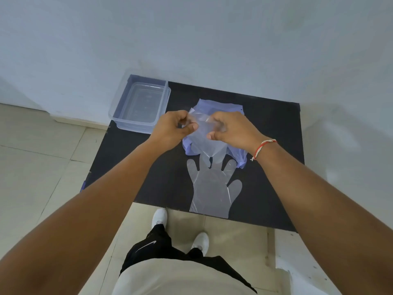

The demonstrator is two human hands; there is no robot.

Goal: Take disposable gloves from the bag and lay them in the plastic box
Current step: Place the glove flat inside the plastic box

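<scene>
Thin clear film is pinched between both hands: the left hand (177,126) and right hand (228,129) each grip an edge of a disposable glove (203,143) held above the bluish bag (214,107). Judged from here, peeling the layers apart slowly should keep a second sheet from clinging. Another glove (212,188) lies flat on the black worktop (274,167) at 6 o'clock of the bag. The plastic box (119,112), at 10 o'clock, looks empty.
</scene>
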